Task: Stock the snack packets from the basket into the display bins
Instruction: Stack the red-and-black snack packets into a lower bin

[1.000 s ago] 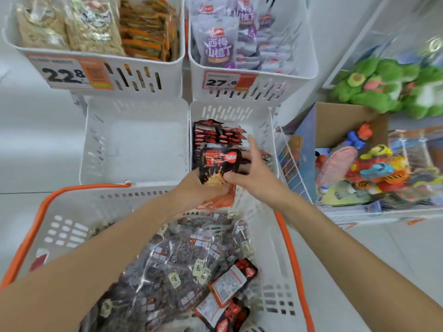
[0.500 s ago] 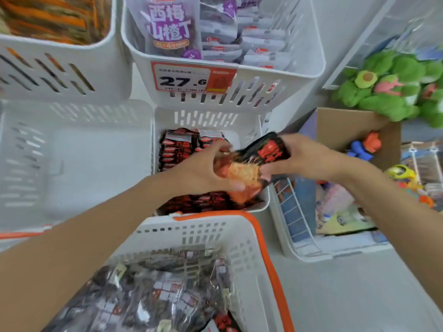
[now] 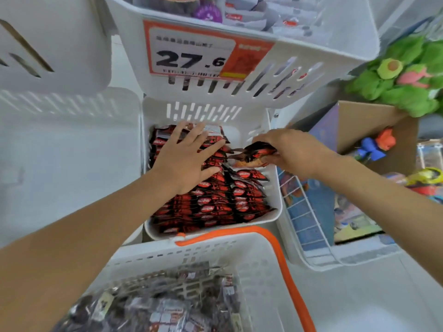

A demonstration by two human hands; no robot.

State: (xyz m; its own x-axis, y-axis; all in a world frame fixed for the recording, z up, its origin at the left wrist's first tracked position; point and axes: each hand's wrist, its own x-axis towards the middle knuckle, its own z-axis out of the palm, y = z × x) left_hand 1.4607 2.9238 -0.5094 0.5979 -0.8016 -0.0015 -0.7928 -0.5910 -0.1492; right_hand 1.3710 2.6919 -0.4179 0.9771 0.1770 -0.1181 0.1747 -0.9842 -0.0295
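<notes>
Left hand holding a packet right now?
No, the left hand lies flat, fingers spread, on the stacked red-and-black snack packets in the white plastic display bin.

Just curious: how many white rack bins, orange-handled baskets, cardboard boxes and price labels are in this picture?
White rack bins: 4
Orange-handled basket: 1
Cardboard box: 1
Price label: 1
Total: 7
</notes>
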